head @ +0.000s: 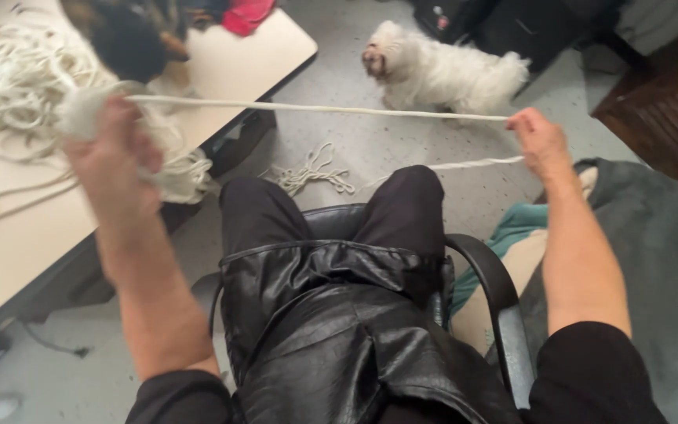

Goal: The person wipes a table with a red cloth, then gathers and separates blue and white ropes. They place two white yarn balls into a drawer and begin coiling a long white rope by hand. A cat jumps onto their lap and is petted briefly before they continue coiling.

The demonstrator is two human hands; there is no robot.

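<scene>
The soft, light, limp cord [315, 108] looks easy to grip anywhere: left hand [111, 161] clenched on its ball [88, 110], right hand [539, 141] pinching it, both beside the table [237, 63].

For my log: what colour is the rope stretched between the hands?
Off-white rope, head view.

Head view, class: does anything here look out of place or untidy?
Yes. A tangled clump of cord lies on the floor instead of the table, trailing from the right hand. A white dog stands just beyond the taut cord.
</scene>
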